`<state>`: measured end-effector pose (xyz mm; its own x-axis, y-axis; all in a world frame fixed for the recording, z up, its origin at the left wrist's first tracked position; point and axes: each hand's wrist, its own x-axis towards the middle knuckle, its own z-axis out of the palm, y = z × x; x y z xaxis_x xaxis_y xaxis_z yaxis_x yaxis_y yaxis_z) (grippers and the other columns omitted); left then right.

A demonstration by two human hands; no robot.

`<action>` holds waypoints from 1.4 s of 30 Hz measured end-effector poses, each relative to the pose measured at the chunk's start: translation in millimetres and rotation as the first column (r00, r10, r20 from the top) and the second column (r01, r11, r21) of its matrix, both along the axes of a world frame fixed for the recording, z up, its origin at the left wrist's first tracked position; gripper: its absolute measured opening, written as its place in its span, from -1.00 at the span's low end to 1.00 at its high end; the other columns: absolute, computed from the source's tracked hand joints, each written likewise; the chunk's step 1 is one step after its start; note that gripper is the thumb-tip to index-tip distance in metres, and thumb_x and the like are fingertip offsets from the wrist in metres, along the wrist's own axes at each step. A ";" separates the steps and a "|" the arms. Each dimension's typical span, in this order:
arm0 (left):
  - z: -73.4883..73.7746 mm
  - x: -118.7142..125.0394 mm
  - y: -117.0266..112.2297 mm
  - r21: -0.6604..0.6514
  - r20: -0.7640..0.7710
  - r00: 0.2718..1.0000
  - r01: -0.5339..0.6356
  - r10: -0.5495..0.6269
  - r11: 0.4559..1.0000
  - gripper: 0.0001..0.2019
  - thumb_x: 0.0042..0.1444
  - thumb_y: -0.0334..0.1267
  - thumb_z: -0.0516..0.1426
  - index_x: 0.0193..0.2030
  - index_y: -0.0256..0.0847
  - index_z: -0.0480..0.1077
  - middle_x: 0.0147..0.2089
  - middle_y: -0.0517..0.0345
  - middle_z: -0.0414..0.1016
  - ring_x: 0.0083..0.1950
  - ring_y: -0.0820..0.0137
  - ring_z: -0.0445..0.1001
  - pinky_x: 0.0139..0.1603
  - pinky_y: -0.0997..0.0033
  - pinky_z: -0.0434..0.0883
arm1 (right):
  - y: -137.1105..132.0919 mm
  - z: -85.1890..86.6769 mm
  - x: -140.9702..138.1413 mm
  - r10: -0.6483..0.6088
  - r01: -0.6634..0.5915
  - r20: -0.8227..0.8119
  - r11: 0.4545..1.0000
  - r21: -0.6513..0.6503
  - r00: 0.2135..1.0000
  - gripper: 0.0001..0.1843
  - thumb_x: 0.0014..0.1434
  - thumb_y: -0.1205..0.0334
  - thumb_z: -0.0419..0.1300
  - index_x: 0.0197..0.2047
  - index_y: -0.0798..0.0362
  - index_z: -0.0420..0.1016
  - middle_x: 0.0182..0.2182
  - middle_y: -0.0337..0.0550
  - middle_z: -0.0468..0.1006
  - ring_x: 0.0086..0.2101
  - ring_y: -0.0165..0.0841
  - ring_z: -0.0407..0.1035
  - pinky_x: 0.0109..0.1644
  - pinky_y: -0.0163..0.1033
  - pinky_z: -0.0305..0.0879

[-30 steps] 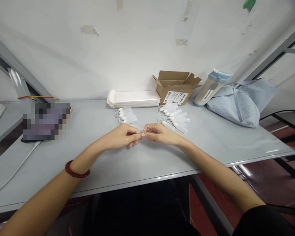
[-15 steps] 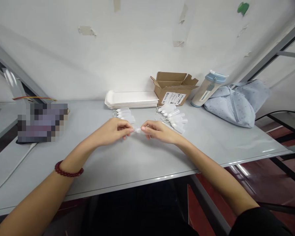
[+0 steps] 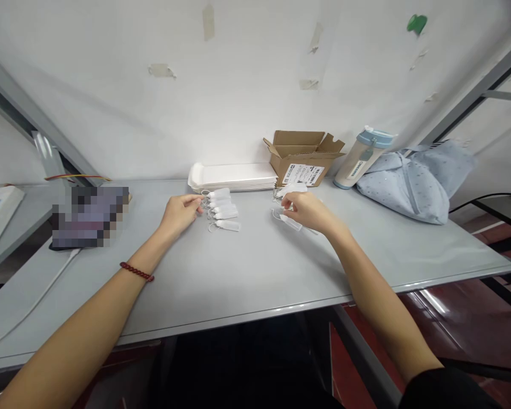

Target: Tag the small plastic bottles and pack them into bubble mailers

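Several small translucent bottle-shaped plastic pieces with thin string loops (image 3: 226, 212) lie in a column on the table. Beside their loop ends is my left hand (image 3: 179, 216), its fingers curled in; whether they pinch anything is hidden. My right hand (image 3: 310, 211) reaches over a second, looser group of the same pieces (image 3: 296, 187), thumb and fingers bent down and drawn together. What those fingertips hold, if anything, is hidden. One piece with a loop (image 3: 291, 222) shows just below that hand, and others are partly covered by it.
A stack of white trays (image 3: 238, 175) sits against the wall, with an opened cardboard box (image 3: 304, 162) to its right. A pale blue-lidded bottle (image 3: 361, 159) and a light blue cloth bag (image 3: 404, 184) stand farther right. At left lies a blurred-out phone-like device (image 3: 91, 216) with a white cable (image 3: 38, 292).
My hands have moved apart from the middle, left hand to the left column and right hand to the right group. The piece between them now appears laid at the column's near end.
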<state>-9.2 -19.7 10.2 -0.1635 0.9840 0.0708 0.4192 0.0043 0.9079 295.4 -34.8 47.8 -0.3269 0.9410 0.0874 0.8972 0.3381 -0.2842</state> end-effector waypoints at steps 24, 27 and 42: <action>18.2 38.2 -38.4 0.037 -0.207 0.906 0.385 -0.370 0.922 -0.57 0.12 -0.09 0.07 0.07 -0.26 0.39 -0.43 0.18 0.47 -0.45 0.40 0.42 -0.35 0.42 0.34 | -11.5 -7.5 -24.9 0.204 -0.219 -0.248 0.975 -0.034 0.947 -0.85 0.09 0.24 0.15 -0.27 0.10 0.43 -0.43 -0.20 0.42 -0.42 -0.42 0.27 -0.34 -0.32 0.13; 18.5 45.4 -44.2 -0.002 -0.161 0.867 0.477 -0.472 0.879 -0.53 0.14 -0.04 0.07 0.12 -0.26 0.35 -0.37 0.14 0.50 -0.47 0.44 0.39 -0.39 0.43 0.36 | -17.0 -8.1 -31.6 0.264 -0.281 -0.334 0.960 -0.006 0.905 -0.87 0.10 0.23 0.14 -0.29 0.09 0.43 -0.42 -0.22 0.42 -0.41 -0.43 0.26 -0.31 -0.32 0.14; 20.8 48.1 -45.1 -0.001 -0.018 0.852 0.523 -0.523 0.852 -0.77 0.11 -0.16 0.13 -0.30 -0.28 0.52 -0.50 0.20 0.43 -0.54 0.52 0.33 -0.54 0.52 0.30 | -32.5 -9.7 -47.7 0.377 -0.388 -0.412 0.920 0.062 0.829 -0.85 0.18 0.24 0.14 -0.23 0.09 0.49 -0.34 -0.17 0.48 -0.36 -0.43 0.32 -0.27 -0.32 0.24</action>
<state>38.8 -64.9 31.0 0.3762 0.9237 0.0728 0.3736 -0.2231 0.9004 247.7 -67.3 38.1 -0.6012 0.7514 0.2719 0.4988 0.6187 -0.6070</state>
